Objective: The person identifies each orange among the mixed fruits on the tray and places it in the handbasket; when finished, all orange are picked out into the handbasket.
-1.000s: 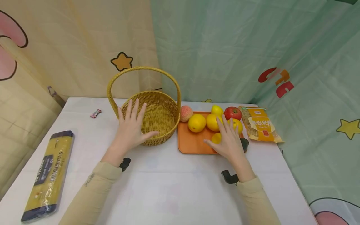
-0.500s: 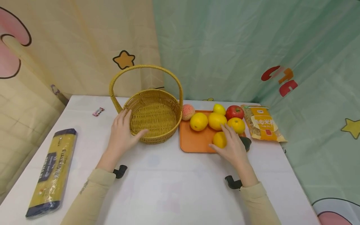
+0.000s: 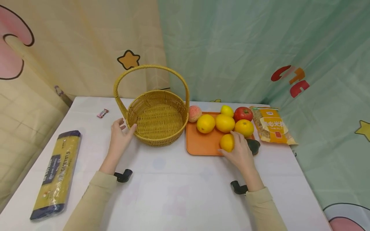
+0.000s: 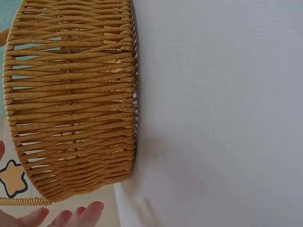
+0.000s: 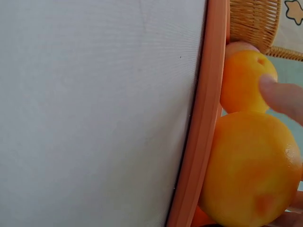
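Thumbs and fingers apart, the right hand (image 3: 242,152) has lowered around the front orange (image 3: 226,143), right of centre, and the left hand (image 3: 119,138) beside the wicker basket (image 3: 157,141), left of centre, apparently ready to grip.

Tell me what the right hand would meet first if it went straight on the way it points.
The orange at the near edge of the tray, right in front of the right hand. The gap looks very small; whether they already touch is unclear.
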{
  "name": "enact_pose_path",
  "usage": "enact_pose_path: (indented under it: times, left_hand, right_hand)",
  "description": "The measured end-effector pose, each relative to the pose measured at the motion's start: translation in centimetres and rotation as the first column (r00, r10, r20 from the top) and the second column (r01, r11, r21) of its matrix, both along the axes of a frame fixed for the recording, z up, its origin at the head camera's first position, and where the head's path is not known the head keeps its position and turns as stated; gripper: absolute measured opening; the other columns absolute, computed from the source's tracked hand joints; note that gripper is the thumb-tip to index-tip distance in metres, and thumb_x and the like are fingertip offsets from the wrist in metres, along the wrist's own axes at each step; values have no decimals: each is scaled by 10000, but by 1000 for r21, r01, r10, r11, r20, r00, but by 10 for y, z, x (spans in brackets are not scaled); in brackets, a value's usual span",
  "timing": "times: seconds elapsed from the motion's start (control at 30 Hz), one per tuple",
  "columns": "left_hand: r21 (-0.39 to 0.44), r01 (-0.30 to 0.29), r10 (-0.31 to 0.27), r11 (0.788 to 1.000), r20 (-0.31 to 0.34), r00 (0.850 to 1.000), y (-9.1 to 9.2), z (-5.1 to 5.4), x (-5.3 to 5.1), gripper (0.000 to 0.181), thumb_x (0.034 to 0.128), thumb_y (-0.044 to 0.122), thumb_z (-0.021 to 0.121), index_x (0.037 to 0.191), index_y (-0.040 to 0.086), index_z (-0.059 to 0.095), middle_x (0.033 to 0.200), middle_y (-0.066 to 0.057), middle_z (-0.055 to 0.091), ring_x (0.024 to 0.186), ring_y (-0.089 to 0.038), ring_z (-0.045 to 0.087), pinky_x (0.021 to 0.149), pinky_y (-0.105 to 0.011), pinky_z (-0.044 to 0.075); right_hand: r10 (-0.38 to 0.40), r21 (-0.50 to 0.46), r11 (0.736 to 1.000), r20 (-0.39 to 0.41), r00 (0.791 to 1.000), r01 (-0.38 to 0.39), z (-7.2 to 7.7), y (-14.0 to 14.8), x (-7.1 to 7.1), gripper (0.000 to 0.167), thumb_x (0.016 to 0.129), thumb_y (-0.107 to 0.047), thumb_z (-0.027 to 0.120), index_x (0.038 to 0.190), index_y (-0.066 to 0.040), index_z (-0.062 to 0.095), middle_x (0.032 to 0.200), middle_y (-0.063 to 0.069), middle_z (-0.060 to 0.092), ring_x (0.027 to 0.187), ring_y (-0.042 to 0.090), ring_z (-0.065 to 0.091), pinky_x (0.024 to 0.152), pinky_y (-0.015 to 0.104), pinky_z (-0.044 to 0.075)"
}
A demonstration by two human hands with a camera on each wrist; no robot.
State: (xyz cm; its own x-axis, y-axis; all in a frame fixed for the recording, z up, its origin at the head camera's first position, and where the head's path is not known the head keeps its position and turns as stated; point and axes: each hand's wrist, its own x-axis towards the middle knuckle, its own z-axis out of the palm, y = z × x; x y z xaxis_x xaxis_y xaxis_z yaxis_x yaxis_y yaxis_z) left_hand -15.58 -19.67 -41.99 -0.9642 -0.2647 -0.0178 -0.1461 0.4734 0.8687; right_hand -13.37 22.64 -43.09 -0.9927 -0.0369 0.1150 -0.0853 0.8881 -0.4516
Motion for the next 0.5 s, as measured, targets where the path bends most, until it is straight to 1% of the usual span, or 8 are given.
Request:
enact_pose_path:
  times: [0.03,0.1,0.2,0.23,0.3,0.4,0.43,0.5]
  left_hand:
    - [50,3,-4,999,31,1000,-1,-1,-2,772,997,350,541,1524,-55,149,1536,-285,245,1399,-433,343,1122,-530,431]
    - [151,5,-19,988,91,996,-1,-2,-5,751,1011,315,515,1534,-43,112,1570,-274,211,1422,-425,329,1137,-511,428]
    - [285,-12,-36,958,162,986,-1,-5,-8,711,1024,252,480,1549,-11,77,1598,-250,179,1441,-393,326,1142,-484,432]
    - [325,-17,-42,946,175,984,-1,-6,-8,698,1029,232,465,1552,-2,66,1598,-251,177,1439,-387,334,1144,-480,431]
    - [398,-29,-49,917,186,981,0,-7,-9,682,1035,194,445,1559,14,48,1594,-254,174,1434,-383,348,1153,-478,419]
    - [485,-42,-55,874,183,982,1,-8,-9,679,1037,163,426,1566,32,21,1588,-264,170,1426,-390,358,1161,-485,405]
    - [505,-43,-56,862,179,982,1,-8,-9,682,1037,157,424,1568,39,13,1591,-262,165,1429,-388,354,1164,-486,400]
    - [525,-45,-56,850,175,983,1,-9,-9,690,1033,147,432,1571,53,10,1597,-255,163,1434,-382,347,1168,-485,393]
  right_hand:
    - [-5,1,1000,4,1000,5,0,0,0,862,804,-347,818,1442,9,360,1403,256,413,1254,442,438,1074,652,413]
    - [-11,3,1000,9,1000,11,-1,0,-1,840,798,-300,829,1430,7,369,1388,255,421,1247,438,440,1085,638,414]
    - [-10,2,1000,3,1000,10,-2,-1,-2,813,785,-236,842,1409,15,386,1373,261,431,1249,436,438,1108,618,401]
    - [-7,2,1000,-1,1000,7,-3,-1,-2,804,782,-223,845,1401,17,392,1369,264,436,1249,435,439,1115,612,398]
    - [-5,-2,1000,-9,1000,5,-3,-2,-3,791,777,-208,848,1388,25,404,1362,269,445,1247,436,443,1120,607,394]
    - [-3,-16,1000,-19,1000,2,-4,-3,-3,758,777,-188,844,1367,38,425,1355,273,464,1244,435,454,1118,607,397]
    - [-1,-23,1000,-21,1000,1,-3,-3,-3,749,777,-186,842,1360,41,431,1352,273,470,1241,434,458,1116,607,399]
    - [-1,-43,999,-25,1000,0,-3,-5,-3,730,777,-180,839,1349,40,444,1347,267,482,1232,428,469,1111,604,408]
